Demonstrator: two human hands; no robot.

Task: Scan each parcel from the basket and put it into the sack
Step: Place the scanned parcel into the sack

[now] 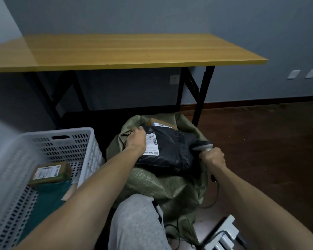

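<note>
A black plastic parcel with a white barcode label lies across the mouth of the green woven sack. My left hand grips the parcel's left end at the label. My right hand holds a grey handheld scanner, whose head touches the parcel's right end. A brown cardboard box lies deeper in the sack behind the black parcel. The white perforated basket stands at the left, holding a brown box with a label and a teal soft parcel.
A yellow wooden table on black folding legs stands behind the sack against a grey wall. My knee in grey trousers is at the bottom centre. A black cable hangs from the scanner. A white metal frame sits bottom right on dark wooden floor.
</note>
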